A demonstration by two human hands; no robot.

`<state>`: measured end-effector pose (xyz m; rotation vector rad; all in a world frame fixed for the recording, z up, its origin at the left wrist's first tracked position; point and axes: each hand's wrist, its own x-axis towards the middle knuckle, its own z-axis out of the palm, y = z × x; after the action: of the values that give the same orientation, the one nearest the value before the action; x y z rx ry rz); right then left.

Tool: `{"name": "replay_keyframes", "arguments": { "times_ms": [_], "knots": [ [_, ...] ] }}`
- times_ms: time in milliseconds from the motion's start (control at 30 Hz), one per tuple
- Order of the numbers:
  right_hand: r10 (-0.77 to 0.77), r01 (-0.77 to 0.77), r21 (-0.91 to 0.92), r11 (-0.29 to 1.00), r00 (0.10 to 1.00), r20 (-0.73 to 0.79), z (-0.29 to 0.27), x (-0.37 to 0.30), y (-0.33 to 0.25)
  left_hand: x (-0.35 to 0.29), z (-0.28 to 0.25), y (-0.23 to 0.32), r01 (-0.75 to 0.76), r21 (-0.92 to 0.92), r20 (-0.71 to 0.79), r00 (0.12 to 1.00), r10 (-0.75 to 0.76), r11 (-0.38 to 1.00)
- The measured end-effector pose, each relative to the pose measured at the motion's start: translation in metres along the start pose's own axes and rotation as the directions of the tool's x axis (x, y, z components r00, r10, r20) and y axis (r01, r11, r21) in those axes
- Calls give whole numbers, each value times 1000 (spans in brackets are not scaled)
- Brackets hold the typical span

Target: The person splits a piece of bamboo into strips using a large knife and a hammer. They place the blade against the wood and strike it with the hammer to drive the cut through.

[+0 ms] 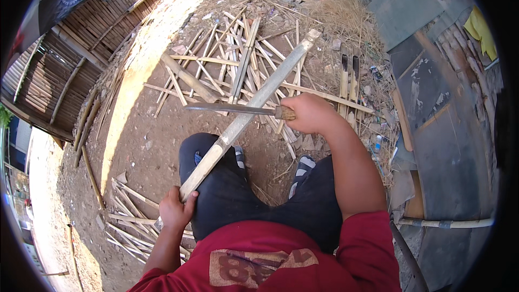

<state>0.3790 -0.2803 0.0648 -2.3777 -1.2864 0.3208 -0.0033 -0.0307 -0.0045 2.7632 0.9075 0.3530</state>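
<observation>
A long split bamboo piece (254,104) slants across my left thigh, its far end reaching up and to the right over the ground. My left hand (175,209) is closed around its near end beside my thigh. In my right hand (311,113) is the wooden handle of a machete (232,108). The long dark blade points left and crosses over the bamboo about midway. Whether the edge touches the bamboo or hovers just above it, I cannot tell.
Many split bamboo strips (203,60) lie in a loose heap ahead on the dirt. More strips (130,221) lie at my left side. Two dark-tipped bamboo pieces (348,84) rest to the right. A slatted bamboo wall (116,8) stands left, and dark boards (438,103) lean right.
</observation>
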Motion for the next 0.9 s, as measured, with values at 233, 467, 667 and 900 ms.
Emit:
{"name": "replay_keyframes", "arguments": {
  "times_ms": [233,467,667,900],
  "knots": [
    [281,-245,187,951,939,-200,-26,-2,74,4,7,-1,26,-37,46,999,-24,999],
    [306,-276,140,951,907,-290,-18,-6,51,4,1,3,49,-44,62,997,-46,998],
    [70,-69,-13,998,983,172,-19,3,-10,5,-7,5,62,-36,83,995,-59,997],
    [443,-383,281,880,875,-194,-24,2,67,11,-5,6,10,-2,51,999,-9,1000]
  ]
}}
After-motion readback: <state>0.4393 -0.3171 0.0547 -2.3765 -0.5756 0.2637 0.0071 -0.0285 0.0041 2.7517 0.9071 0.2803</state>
